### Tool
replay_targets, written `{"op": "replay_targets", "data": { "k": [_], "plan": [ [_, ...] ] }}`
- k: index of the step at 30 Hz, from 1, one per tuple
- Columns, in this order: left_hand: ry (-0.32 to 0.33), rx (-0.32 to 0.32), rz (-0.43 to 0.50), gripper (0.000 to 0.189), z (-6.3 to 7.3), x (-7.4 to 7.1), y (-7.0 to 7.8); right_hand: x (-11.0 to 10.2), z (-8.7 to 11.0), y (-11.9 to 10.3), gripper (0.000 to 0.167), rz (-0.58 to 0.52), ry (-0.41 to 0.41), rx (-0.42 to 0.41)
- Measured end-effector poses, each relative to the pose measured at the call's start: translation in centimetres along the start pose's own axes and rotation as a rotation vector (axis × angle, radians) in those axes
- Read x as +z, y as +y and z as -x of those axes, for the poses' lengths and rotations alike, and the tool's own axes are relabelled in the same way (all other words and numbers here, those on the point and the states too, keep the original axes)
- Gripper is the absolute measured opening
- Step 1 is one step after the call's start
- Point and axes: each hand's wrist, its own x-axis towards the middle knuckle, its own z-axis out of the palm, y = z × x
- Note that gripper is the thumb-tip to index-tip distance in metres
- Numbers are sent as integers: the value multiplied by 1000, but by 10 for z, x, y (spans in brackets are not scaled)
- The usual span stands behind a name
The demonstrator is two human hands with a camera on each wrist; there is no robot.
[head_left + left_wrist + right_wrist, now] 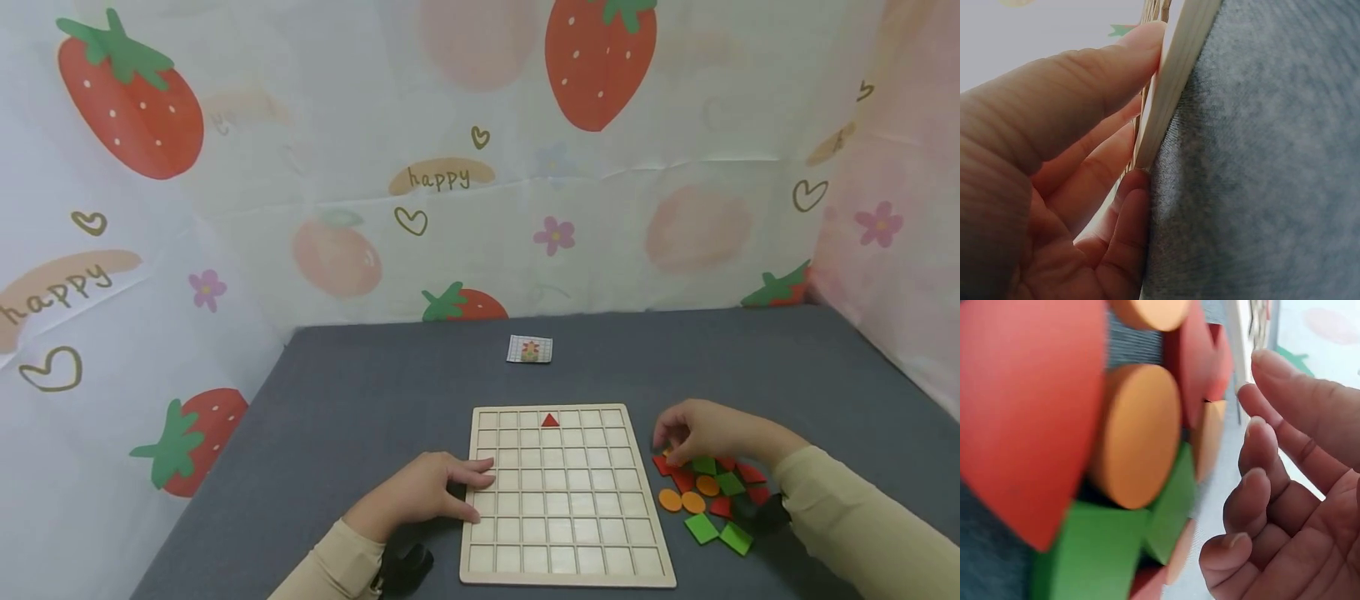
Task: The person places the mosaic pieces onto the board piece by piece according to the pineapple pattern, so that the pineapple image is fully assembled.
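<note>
A pale wooden grid board (577, 505) lies on the table, with a red triangle (550, 421) in its top row. My left hand (431, 493) rests at the board's left side, fingers stretched over the rim. In the left wrist view the thumb (1138, 53) touches the board's edge (1169, 87). Over the far left part of a loose pile of pieces hovers my right hand (697, 429), its fingers loosely bent. The right wrist view shows nothing between thumb and fingers, beside an orange disc (1144, 434), a red piece (1035, 406) and a green piece (1094, 550).
Right of the board, the pile spreads with orange discs (707, 486), green squares (702, 528) and red pieces (752, 473). A small card (530, 349) with a coloured pattern on a grid lies beyond the board. Printed fabric (480, 83) encloses the grey table (375, 392).
</note>
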Motion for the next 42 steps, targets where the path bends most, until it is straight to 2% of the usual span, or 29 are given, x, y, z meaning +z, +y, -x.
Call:
{"op": "replay_targets", "data": {
  "k": [9, 19, 32, 42],
  "plan": [
    [-2, 10, 8, 54, 0, 0, 2, 10, -2, 0, 17, 69, 6, 14],
    [-4, -6, 11, 54, 0, 0, 2, 11, -1, -4, 23, 106, -17, 27],
    [-2, 7, -9, 55, 0, 0, 0, 0, 1, -14, 18, 41, -27, 6],
    [-3, 0, -3, 55, 0, 0, 1, 3, -12, -26, 19, 84, 24, -21]
  ]
}}
